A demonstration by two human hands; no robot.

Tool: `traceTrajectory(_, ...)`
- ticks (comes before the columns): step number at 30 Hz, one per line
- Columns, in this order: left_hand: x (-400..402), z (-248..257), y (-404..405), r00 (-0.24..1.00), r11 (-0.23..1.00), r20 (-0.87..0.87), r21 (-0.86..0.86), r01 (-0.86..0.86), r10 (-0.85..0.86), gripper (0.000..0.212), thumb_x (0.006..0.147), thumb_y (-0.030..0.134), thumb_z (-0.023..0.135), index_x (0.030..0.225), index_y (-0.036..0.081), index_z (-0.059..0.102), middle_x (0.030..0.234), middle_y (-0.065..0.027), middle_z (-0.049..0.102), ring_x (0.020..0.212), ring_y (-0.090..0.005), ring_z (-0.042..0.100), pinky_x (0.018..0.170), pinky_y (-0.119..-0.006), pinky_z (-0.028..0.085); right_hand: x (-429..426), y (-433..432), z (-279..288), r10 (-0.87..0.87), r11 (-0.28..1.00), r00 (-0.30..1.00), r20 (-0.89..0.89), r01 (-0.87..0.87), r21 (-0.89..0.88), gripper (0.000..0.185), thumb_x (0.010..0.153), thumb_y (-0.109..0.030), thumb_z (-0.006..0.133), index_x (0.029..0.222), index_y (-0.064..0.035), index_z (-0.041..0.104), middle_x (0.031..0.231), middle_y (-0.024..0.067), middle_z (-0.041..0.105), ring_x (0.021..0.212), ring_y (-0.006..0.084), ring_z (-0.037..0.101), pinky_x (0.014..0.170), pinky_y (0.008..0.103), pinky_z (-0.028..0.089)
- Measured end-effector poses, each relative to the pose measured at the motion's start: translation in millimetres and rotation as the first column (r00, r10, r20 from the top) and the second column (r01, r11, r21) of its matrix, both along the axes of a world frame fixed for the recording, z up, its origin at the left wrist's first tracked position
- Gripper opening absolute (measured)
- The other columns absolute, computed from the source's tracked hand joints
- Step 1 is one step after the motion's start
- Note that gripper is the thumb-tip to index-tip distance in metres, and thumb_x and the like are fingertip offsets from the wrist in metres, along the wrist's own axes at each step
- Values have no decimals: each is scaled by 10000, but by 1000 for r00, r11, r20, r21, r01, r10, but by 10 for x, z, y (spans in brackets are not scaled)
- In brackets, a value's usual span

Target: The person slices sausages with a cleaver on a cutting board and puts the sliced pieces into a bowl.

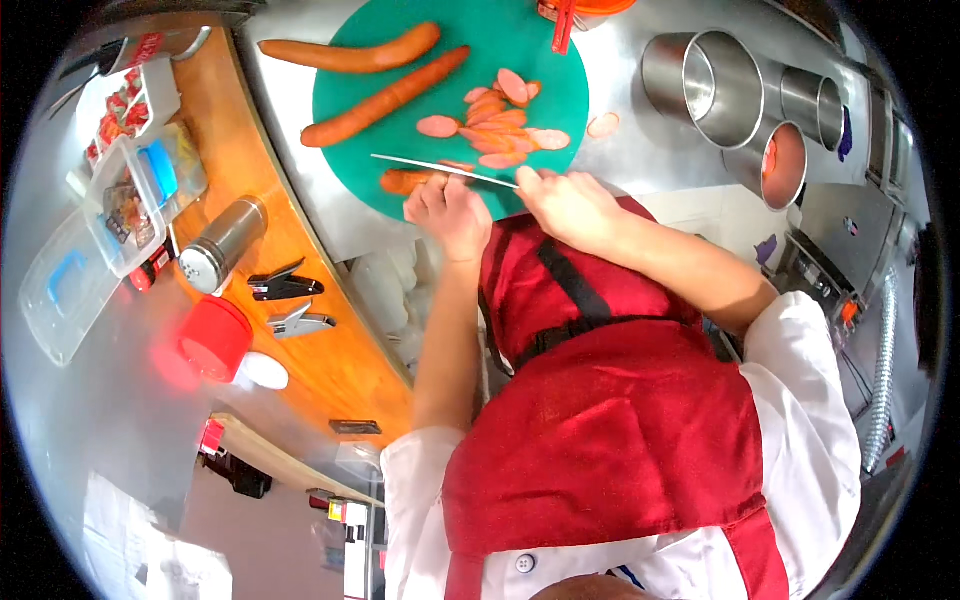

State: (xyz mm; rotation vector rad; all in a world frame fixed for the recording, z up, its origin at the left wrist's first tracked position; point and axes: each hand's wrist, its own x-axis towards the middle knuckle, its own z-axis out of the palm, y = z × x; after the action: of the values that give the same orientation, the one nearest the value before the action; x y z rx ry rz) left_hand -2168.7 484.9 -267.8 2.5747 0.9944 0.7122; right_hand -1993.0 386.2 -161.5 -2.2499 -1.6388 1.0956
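On a round green cutting board (352, 97) my left hand (451, 214) presses on a part-cut sausage (401, 181) near the lower edge. My right hand (574, 206) is closed around the handle of a knife (442, 166), whose thin blade lies across the sausage beside my left fingers. The handle is hidden in the hand. A pile of oval sausage slices (499, 124) lies just beyond the blade. Two long whole sausages rest at the upper left, a straight one (386, 97) and a curved one (352, 57) that sticks out past the board's edge.
One loose slice (603, 125) lies on the steel counter right of the board. Steel pots (664, 79) stand farther right. An orange container (600, 6) with red tongs-like handles (564, 26) is at the top. A wooden ledge (262, 157) at left holds a steel shaker (225, 244) and two staplers (286, 283).
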Motion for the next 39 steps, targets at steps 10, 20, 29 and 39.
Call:
traceTrajectory(10, 220, 373, 209, 794, 679, -90, -466, -568, 602, 462, 926, 237, 763, 1231, -42, 555, 1139, -204, 609, 1010, -374, 596, 870, -477, 490, 409, -126, -131, -162, 978, 979, -126, 177, 113, 283, 1029, -210, 573, 1171, 25, 505, 946, 289, 690, 830, 471, 710, 703, 562, 576)
traceTrajectory(20, 186, 527, 481, 962, 968, -137, -113, 223, -238, 377, 820, 52, 673, 1191, 111, 701, 1185, -126, 673, 1081, -369, 609, 963, -508, 474, 471, -279, -62, -130, 985, 991, -22, 131, 108, 261, 1031, -198, 540, 1147, 31, 491, 733, 224, 691, 672, 441, 712, 598, 558, 570)
traceTrajectory(29, 296, 219, 162, 994, 995, -96, 92, -45, 54, 263, 831, 142, 721, 1095, 143, 725, 1104, -85, 638, 1033, -351, 587, 919, -509, 425, 449, -301, 83, 23, 997, 998, 61, -27, 67, 147, 940, -80, 551, 1048, 0, 491, 793, 237, 692, 711, 441, 722, 602, 553, 585)
traceTrajectory(39, 235, -41, 135, 992, 992, -26, 25, -121, 122, 376, 757, 161, 720, 1122, 248, 742, 1220, -42, 603, 1166, -331, 520, 985, -531, 373, 249, -105, 528, 109, 992, 985, 130, -99, -79, 126, 940, -54, 531, 1043, 0, 482, 811, 255, 678, 695, 435, 725, 572, 530, 590)
